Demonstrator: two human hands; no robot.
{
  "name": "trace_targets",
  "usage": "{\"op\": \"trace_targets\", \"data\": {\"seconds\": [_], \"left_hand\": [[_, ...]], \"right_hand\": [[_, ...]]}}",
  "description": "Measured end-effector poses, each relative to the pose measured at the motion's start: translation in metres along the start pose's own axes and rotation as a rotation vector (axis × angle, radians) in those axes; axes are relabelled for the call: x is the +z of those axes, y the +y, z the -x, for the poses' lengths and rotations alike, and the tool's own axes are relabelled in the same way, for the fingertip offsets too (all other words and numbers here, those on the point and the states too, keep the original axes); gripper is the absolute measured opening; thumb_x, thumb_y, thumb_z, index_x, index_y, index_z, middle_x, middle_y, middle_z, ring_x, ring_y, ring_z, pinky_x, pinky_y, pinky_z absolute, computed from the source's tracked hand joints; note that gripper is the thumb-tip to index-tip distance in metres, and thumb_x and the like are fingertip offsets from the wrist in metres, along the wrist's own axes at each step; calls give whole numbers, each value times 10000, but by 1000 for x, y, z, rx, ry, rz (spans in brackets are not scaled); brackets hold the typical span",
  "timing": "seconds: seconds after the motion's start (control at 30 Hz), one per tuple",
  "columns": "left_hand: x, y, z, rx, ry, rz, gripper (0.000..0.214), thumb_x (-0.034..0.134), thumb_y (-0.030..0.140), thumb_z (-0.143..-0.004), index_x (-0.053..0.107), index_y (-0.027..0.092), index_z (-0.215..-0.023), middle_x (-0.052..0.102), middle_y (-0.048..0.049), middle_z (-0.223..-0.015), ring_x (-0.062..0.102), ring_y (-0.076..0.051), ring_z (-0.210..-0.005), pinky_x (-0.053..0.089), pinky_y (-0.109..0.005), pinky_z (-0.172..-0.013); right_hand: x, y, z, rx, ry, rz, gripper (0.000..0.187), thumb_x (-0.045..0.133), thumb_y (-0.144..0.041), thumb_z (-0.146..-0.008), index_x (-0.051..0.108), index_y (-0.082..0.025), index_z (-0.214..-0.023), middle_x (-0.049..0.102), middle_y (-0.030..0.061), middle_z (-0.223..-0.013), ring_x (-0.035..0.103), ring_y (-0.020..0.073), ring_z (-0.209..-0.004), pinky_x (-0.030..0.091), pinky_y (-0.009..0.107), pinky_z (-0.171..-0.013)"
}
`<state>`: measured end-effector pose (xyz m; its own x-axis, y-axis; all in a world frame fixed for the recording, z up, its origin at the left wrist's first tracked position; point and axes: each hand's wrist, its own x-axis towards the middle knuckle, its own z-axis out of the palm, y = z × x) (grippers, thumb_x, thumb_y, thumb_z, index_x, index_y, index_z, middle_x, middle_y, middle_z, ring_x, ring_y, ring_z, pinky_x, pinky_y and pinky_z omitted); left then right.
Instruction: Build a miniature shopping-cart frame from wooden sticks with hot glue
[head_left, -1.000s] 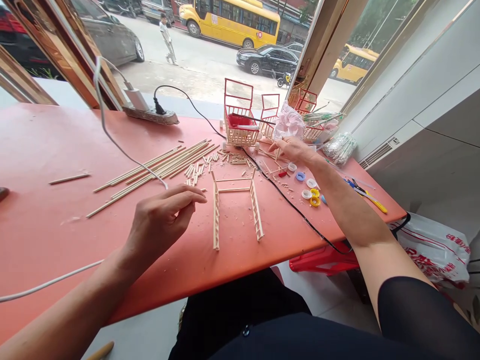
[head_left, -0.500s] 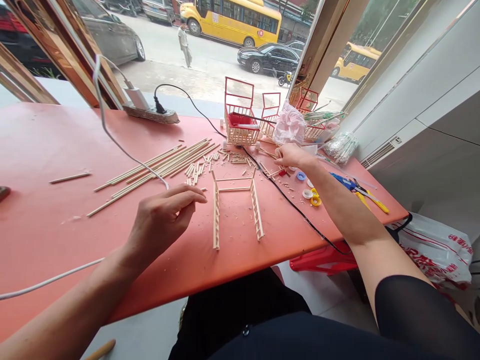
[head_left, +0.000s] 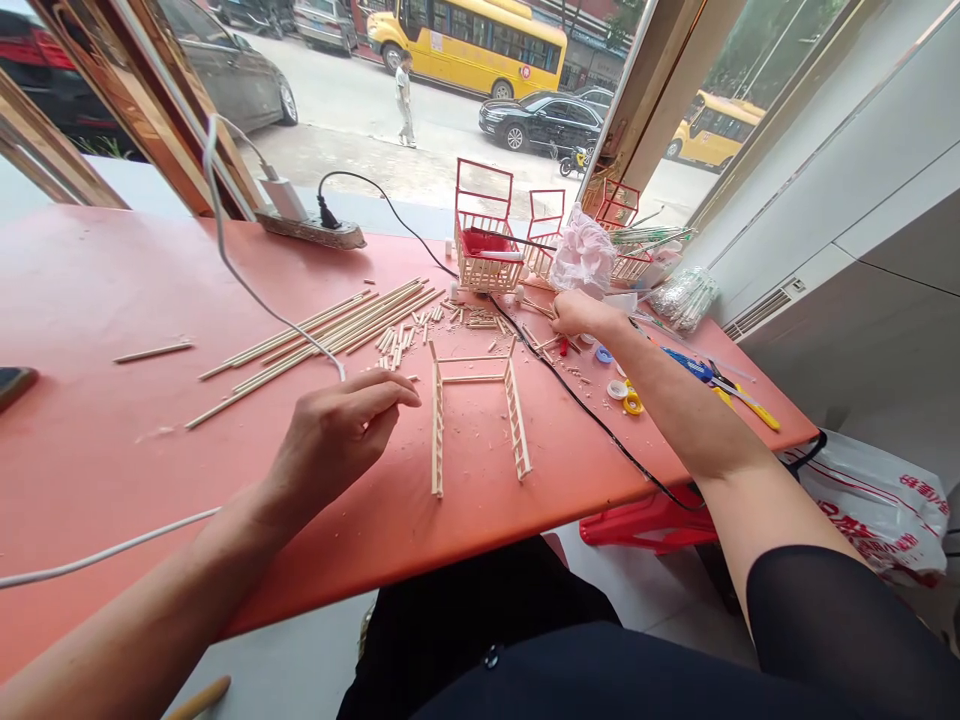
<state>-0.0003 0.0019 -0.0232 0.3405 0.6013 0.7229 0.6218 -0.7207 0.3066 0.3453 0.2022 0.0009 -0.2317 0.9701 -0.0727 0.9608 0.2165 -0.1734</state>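
At the far right of the table [head_left: 90, 440], the right hand [head_left: 581, 312] curls over stick offcuts [head_left: 536, 335], its grip hidden, while the left hand [head_left: 337, 435] rests loosely open and empty beside the ladder-like stick frame [head_left: 480, 415]: a part-picking step, likely calling for a fine pinch.

Bright, even daylight comes in through the window [head_left: 420, 110] at the back and falls softly on the worktop [head_left: 90, 300], leaving only faint shadows under the hands and no harsh glare. The wide lens bends straight lines at the edges. Focus is sharp throughout, without motion blur.
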Motion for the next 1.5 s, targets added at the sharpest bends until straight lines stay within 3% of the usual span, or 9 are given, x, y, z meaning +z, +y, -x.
{"op": "trace_targets", "data": {"seconds": [0.2, 0.33, 0.47, 0.6, 0.8, 0.93, 1.23, 1.5], "left_hand": [[1, -1, -1, 9, -1, -19, 291, 483, 36, -900, 691, 205, -788, 797, 4, -844, 772, -132, -792, 563, -186, -695], [2, -3, 0, 5, -7, -33, 300, 475, 30, -884, 693, 212, -787, 801, 6, -854, 771, -134, -782, 564, -195, -692], [3, -4, 1, 13, 13, -53, 296, 484, 33, -879, 702, 210, -787, 804, 1, -862, 773, -141, -778, 565, -204, -689], [3, -4, 1, 22, 3, -54, 294, 484, 22, -875, 699, 202, -786, 801, -1, -857, 777, -141, -787, 565, -200, -693], [3, -4, 0, 18, -4, -42, 299, 485, 28, -876, 697, 220, -790, 798, 3, -849, 778, -148, -771, 565, -209, -692], [3, -4, 0, 21, -19, -36, 295, 487, 18, -885, 698, 202, -791, 797, -10, -848, 783, -145, -788, 559, -194, -699], [1, -1, 1, -24, -53, -33, 312, 458, 45, -919, 705, 189, -793, 801, -20, -860, 789, -154, -848, 556, -197, -697], [0, 0, -1, -52, -63, -36, 322, 445, 68, -915, 710, 200, -789, 803, -12, -856, 772, -147, -808, 545, -207, -686]], "right_hand": [[-14, -7, 15, 12, 32, 75, 87, 743, -184, -803, 714, -155, -726, 683, 93, -711, 639, 224, -771, 464, 300, -717], [-22, -11, 28, 8, 111, 2, 98, 668, -156, -833, 717, -143, -748, 676, 58, -728, 596, 186, -731, 424, 295, -704], [-27, -12, 39, 1, 239, -125, 136, 616, -221, -897, 712, -124, -900, 700, 57, -840, 580, 169, -762, 426, 276, -705], [-18, -15, 46, -26, 308, -293, 151, 591, -256, -928, 678, -133, -944, 693, 58, -878, 589, 165, -784, 445, 265, -713], [9, -15, 56, -65, 324, -435, 148, 669, -281, -872, 628, -172, -781, 642, -4, -728, 556, 145, -693, 433, 258, -689], [19, -9, 58, -65, 348, -527, 170, 683, -322, -868, 639, -178, -790, 690, 5, -750, 605, 151, -703, 469, 255, -695], [32, -1, 54, -56, 345, -738, 291, 708, -438, -890, 638, -179, -777, 747, 69, -733, 665, 158, -568, 527, 258, -549], [26, 4, 53, -73, 367, -725, 273, 757, -424, -851, 712, -165, -778, 754, 50, -739, 692, 157, -648, 517, 240, -602]]}}
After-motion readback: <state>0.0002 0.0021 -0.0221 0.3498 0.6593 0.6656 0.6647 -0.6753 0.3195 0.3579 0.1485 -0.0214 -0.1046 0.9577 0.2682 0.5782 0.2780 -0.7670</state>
